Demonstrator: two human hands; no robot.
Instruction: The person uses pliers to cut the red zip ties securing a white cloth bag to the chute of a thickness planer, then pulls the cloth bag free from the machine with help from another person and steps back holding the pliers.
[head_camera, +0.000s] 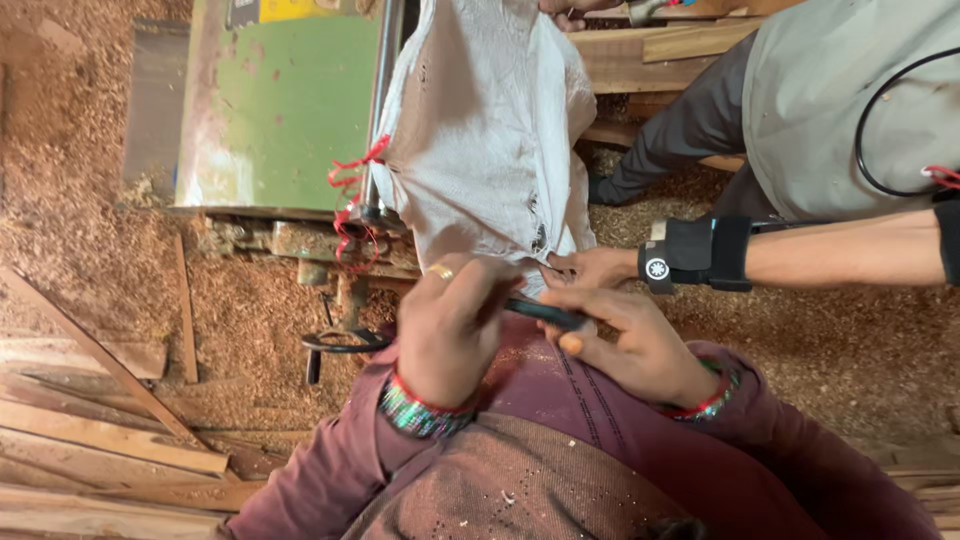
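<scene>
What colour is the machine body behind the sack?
Green, worn and dusty, on the machine behind the white sack; head view.

My left hand (455, 325) and right hand (635, 345) sit side by side just before my chest, with a slim tool (545, 313) running between them. The bottom edge of a woven sack (480, 130) hangs right beyond them. A co-worker's hand (590, 268) comes in from the right and touches the sack just behind my right hand. A machine (270, 110) stands left of the sack. Planks (100, 435) lie on the sawdust-covered floor (850, 340) to my left.
</scene>
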